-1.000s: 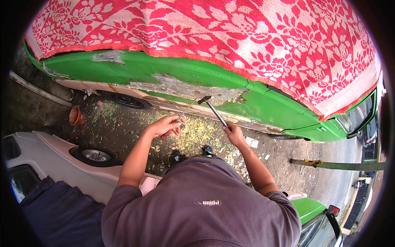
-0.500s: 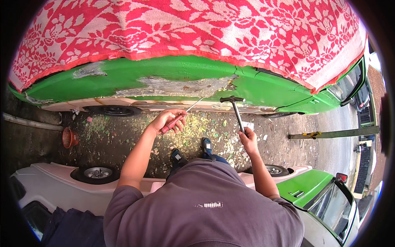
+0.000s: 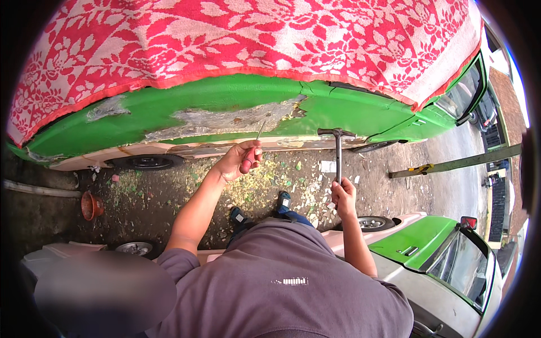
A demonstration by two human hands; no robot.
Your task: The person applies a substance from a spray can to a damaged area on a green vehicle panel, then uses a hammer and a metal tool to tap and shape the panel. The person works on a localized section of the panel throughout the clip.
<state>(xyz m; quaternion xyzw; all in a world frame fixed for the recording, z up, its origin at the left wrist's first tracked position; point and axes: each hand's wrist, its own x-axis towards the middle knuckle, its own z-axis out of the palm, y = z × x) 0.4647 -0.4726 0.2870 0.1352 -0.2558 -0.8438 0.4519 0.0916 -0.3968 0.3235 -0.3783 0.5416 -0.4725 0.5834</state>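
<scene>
My left hand (image 3: pixel 232 163) is closed round the red handle of a screwdriver (image 3: pixel 247 164). Its thin metal shaft points away from me, and the tip appears over the scraped grey patch (image 3: pixel 225 120) on the side of a green car (image 3: pixel 236 90); contact there I cannot tell. Off to the right, my right hand (image 3: pixel 345 198) grips a hammer (image 3: pixel 338 152) by the lower end of its handle. The hammer stands with its dark head farthest from me, to the right of the screwdriver and apart from it.
A red and white floral cloth (image 3: pixel 253 39) covers the green car's upper part. Paint flakes (image 3: pixel 242 188) litter the ground round my feet. Behind me stands another car (image 3: pixel 403 248). At left is an orange pot (image 3: pixel 92 206); at right, a pole (image 3: pixel 456 161). A blurred patch hides the lower left.
The hammer has swung right, away from the screwdriver, and its handle is more upright. My left hand has moved slightly right, with the screwdriver turned more straight ahead. The view has shifted a little.
</scene>
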